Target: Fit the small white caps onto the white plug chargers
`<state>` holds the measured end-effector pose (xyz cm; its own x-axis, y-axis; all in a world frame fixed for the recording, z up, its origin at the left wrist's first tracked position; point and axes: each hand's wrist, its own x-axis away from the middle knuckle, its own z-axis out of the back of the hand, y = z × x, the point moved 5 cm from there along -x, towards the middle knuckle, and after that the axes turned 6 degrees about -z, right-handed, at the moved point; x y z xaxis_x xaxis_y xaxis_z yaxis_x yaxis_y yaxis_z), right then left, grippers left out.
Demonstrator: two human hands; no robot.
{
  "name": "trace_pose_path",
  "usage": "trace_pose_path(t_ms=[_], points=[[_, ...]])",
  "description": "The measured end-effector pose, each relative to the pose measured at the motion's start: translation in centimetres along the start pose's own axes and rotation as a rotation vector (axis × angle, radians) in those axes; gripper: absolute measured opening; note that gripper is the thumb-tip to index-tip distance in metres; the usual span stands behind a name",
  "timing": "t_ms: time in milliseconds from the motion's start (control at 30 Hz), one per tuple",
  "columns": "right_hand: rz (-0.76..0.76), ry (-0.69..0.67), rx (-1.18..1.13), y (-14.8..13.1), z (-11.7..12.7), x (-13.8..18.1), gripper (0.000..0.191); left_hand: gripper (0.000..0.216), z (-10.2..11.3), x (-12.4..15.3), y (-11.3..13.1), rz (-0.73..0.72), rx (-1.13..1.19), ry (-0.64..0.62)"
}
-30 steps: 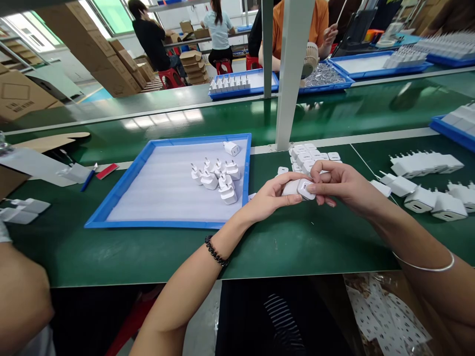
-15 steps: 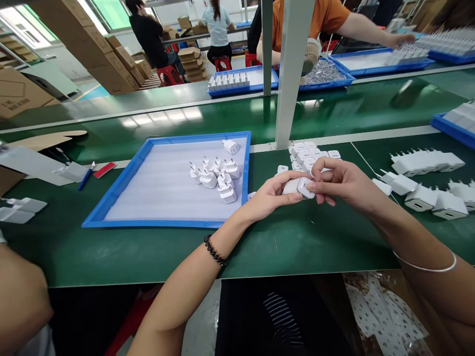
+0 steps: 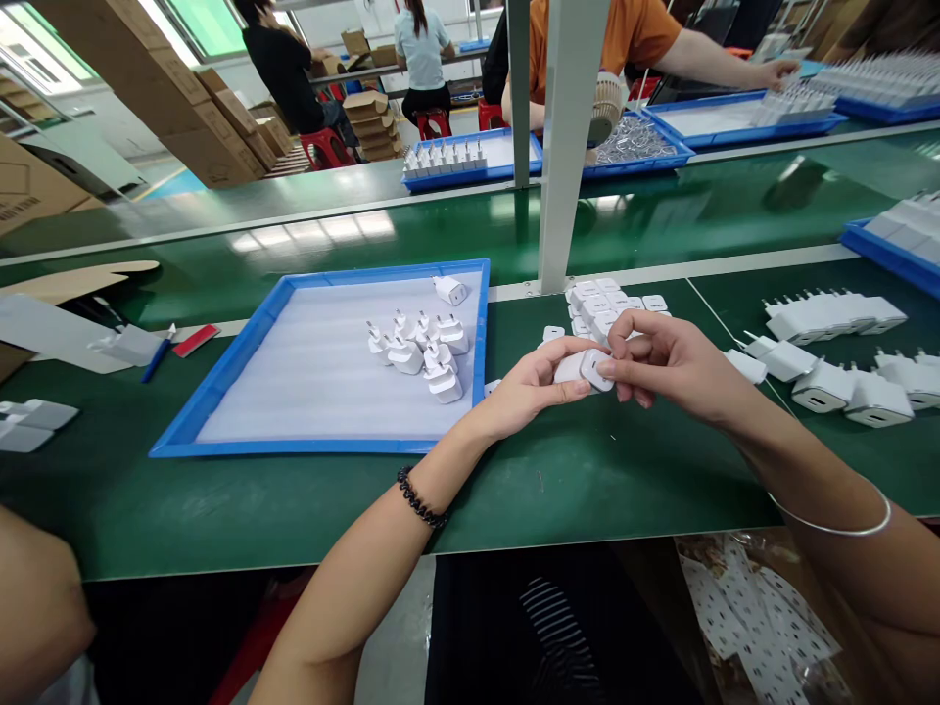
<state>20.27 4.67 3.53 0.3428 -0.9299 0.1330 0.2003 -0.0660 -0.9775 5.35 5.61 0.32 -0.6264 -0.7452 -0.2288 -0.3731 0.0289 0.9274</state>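
Note:
My left hand [image 3: 530, 387] is closed around the body of a white plug charger [image 3: 571, 367], held above the green bench. The charger's end face, with a small dark port slot, points right. The thumb and forefinger of my right hand [image 3: 646, 360] pinch at that end; whether a thin film or small part is between them I cannot make out. Just behind my hands, several small white pieces [image 3: 603, 296] lie in rows. On the left, a blue-rimmed tray [image 3: 315, 446] with a white liner holds several white chargers [image 3: 406, 354], most with pins upward.
Several white chargers [image 3: 833, 318] stand at the right. A grey-white post [image 3: 562, 196] rises behind my hands. A blue pen [image 3: 158, 354] and a red strip [image 3: 196, 340] lie left of the tray. Another person's arm [image 3: 36, 578] is at lower left; a co-worker in orange sits across the bench.
The whole view has shifted slightly left. Both hands keep nearly the same grip on the charger, with its port end turned a little more toward me.

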Motion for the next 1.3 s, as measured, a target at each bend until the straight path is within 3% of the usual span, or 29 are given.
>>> trace_pose_path(t_ms=[367,700,1100,1300], points=[[0.053,0.058,-0.006,-0.3,-0.2,-0.1,0.044,0.039,0.3,0.0,-0.1,0.034,-0.007,0.049],[0.071,-0.077,-0.172,0.7,-2.1,0.1,0.032,0.036,-1.0,0.3,0.3,-0.025,0.021,-0.111],[0.098,-0.150,-0.224,1.2,-3.0,0.3,0.016,0.027,-0.9,0.3,0.3,-0.105,0.095,0.020],[0.092,-0.179,-0.186,1.5,-3.2,0.2,0.011,0.026,0.4,0.2,0.5,-0.074,-0.007,0.211]])
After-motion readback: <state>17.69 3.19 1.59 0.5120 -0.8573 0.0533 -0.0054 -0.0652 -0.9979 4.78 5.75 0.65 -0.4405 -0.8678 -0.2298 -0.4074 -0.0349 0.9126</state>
